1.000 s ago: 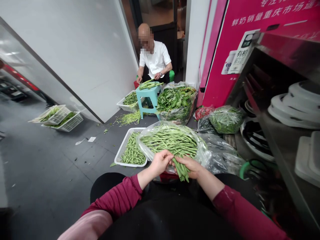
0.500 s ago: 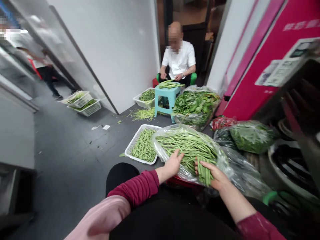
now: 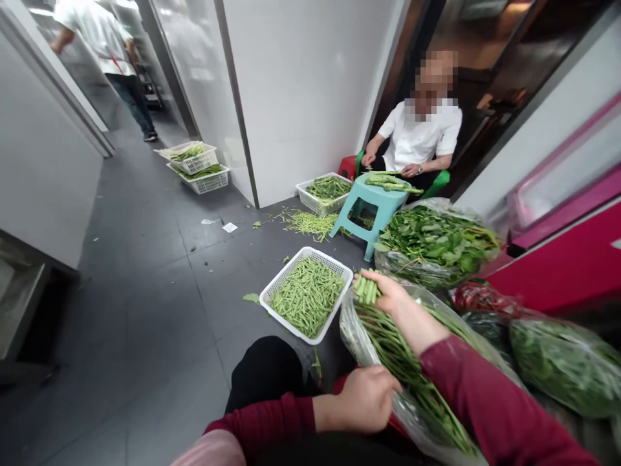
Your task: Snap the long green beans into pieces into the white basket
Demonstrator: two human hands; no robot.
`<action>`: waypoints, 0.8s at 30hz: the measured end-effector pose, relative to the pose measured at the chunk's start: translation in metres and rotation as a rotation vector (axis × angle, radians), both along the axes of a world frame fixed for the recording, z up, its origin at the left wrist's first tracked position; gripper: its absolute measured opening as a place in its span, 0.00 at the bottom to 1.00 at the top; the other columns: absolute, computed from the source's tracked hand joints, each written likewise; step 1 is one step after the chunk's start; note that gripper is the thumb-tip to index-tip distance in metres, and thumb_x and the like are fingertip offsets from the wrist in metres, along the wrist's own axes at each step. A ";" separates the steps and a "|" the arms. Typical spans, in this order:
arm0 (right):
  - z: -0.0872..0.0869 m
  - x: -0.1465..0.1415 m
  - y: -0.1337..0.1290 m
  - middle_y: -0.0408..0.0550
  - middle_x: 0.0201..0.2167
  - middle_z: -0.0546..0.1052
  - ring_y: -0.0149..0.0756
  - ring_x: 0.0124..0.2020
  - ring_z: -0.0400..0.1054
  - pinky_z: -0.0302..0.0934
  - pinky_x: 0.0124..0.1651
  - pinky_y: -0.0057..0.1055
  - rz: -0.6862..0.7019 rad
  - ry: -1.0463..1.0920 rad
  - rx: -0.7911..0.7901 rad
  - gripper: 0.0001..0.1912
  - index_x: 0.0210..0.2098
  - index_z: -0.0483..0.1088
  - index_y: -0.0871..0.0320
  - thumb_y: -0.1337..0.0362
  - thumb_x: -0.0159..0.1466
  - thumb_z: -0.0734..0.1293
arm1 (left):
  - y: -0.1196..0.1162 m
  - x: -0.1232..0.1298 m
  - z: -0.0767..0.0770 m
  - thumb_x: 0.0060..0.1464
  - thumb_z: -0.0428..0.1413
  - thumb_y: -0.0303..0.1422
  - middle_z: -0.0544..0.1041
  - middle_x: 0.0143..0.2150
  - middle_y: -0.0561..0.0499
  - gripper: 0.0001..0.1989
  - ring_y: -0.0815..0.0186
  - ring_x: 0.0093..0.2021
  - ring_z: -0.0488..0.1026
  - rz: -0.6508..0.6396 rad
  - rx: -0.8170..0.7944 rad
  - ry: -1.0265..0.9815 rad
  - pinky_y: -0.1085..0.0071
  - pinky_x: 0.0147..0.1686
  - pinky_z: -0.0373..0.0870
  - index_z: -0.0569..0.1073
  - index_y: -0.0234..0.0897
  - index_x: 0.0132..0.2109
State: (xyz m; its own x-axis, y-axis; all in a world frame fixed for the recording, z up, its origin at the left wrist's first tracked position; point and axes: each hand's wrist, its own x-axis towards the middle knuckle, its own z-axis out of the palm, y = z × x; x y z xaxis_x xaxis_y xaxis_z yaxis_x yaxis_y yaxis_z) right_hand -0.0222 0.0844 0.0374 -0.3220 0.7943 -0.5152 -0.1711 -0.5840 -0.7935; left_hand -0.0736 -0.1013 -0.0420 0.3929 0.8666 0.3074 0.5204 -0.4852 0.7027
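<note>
My right hand is wrapped round a bunch of short green bean pieces, held over the left rim of a clear plastic bag. Long green beans fill that bag. My left hand is closed at the bag's near left edge; what its fingers grip, if anything, is hidden. Left of the bag, a white basket on the floor holds many cut green bean pieces.
Across from me sits a person in white behind a blue stool with green stalks. Bagged leafy greens lie right of it. Two stacked baskets stand by the wall. Another person is at the far left.
My right hand has moved forward and left with the bean pieces, towards the basket. My left hand has drawn back and closed. The view has turned left.
</note>
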 end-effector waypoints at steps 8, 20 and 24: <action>-0.007 -0.034 0.062 0.52 0.32 0.74 0.34 0.28 0.69 0.63 0.27 0.28 -0.054 -0.305 0.040 0.14 0.36 0.67 0.58 0.63 0.51 0.70 | 0.016 0.002 0.001 0.46 0.49 0.27 0.76 0.34 0.51 0.14 0.67 0.33 0.72 -0.096 -0.112 0.106 0.75 0.32 0.69 0.72 0.37 0.40; -0.058 0.184 -0.164 0.37 0.18 0.62 0.17 0.13 0.46 0.33 0.15 0.20 -0.235 -0.135 -0.072 0.15 0.29 0.68 0.61 0.58 0.48 0.70 | 0.120 0.033 0.024 0.53 0.44 0.24 0.71 0.44 0.44 0.14 0.64 0.48 0.66 0.072 -0.050 0.484 0.68 0.48 0.63 0.70 0.35 0.45; -0.067 0.188 -0.198 0.37 0.18 0.62 0.18 0.14 0.45 0.32 0.16 0.21 -0.181 0.018 -0.107 0.14 0.29 0.68 0.61 0.58 0.48 0.70 | 0.161 0.068 0.037 0.52 0.44 0.21 0.70 0.44 0.39 0.14 0.60 0.47 0.67 0.074 -0.116 0.790 0.65 0.45 0.65 0.69 0.30 0.43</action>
